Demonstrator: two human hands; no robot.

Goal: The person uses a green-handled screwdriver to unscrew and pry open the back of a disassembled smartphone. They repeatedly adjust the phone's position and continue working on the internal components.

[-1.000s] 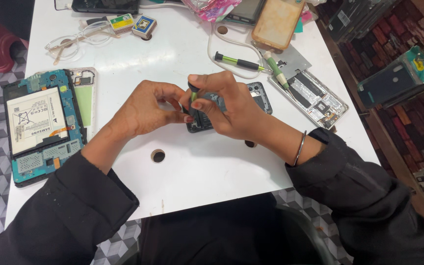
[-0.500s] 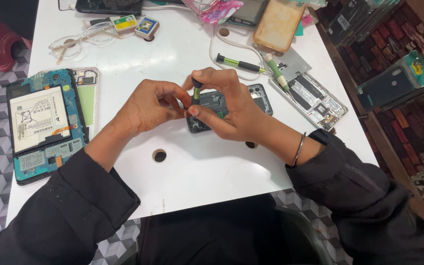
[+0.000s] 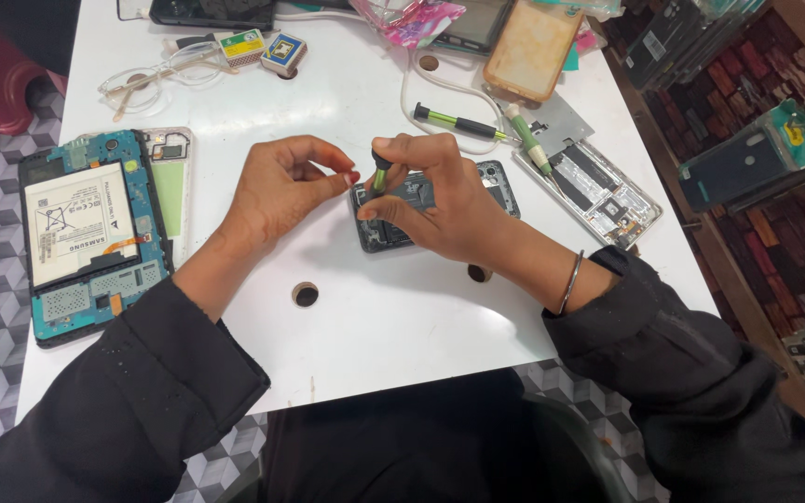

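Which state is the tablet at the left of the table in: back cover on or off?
Off. The tablet lies face down with its white battery and blue circuit boards exposed, and the left hand is not touching it.

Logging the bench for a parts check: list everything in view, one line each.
Opened phone: 1, dark, centre, under right hand.
Screwdriver in hand: 1, green-black, over the phone.
Spare screwdrivers: 2, green, behind the phone.
Opened tablet: 1, blue board, white battery, left edge.
Open silver phone: 1, right.
Glasses: 1, clear, far left.
Small boxes: 2, far centre.
Table: 1, white.
Left hand: 1, pinched beside the tool.
Right hand: 1, gripping the screwdriver.
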